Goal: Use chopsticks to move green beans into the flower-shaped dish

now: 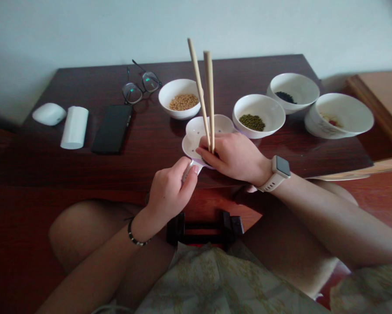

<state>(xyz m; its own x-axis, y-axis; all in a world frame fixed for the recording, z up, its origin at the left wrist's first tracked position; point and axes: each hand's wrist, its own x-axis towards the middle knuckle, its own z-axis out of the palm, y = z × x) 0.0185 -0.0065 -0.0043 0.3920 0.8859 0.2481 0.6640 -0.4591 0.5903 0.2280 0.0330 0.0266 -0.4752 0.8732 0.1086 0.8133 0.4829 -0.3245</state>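
1 dark table (143,161), clock centred on dish w/ 12 at the wall. 2 hands over it. R hand (236,152) at 4, fingers pinched round the sticks, covering part of the dish; L hand (171,187) at 7, thumb & fingers closed on the dish's handle.

4 white bowls: soy bowl (169,107) at 11, approx. half-full look hard to judge; green-bean bowl (276,117) btwn 2 & 3, near the dish; dark-bean bowl (302,85) at 2, just behind it; mixed bowl (349,115) at 3, pale + red bits inside.

1 white lobed dish (196,126) w/ small holes, mid-table nr the near edge, btwn soy & green-bean bowls. Handle (186,171) points to 7, its long axis 7-to-1.

1 black slab (112,129) at 9, long axis approx. 1-to-7. 1 pr glasses (146,91) at 10, temples toward the wall. 1 white cylinder (74,127) at 9, beyond the slab; 1 white rounded thing (49,114) farther out, also abt 9.

2 sticks (209,87), near upright, long axes abt 12-to-6: one top leans btwn 11 & 12, the other nr 12. Tops spread; lower ends meet at R fingers, tips hidden.

1 watch (282,166), R wrist. 1 bracelet (135,237), L wrist.
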